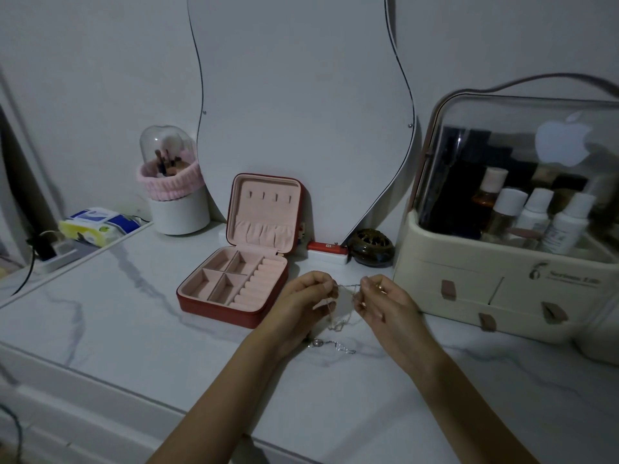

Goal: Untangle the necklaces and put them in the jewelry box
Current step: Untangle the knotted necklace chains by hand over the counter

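A red jewelry box (214, 304) with pink lining stands open on the marble table, lid upright against the mirror, compartments bare. Just right of it, my left hand (301, 303) and my right hand (378, 303) each pinch thin silver necklaces (341, 309) stretched between them above the table. Tangled loops hang down from the fingers. A further stretch of chain with a small pendant (330, 344) lies on the table below my left wrist.
A cream cosmetics case (469, 286) with bottles stands at the right. A wavy mirror (301, 112) leans on the wall behind. A brush holder (177, 209), tissue pack (97, 226), dark round burner (370, 247) and red item (325, 246) sit along the back.
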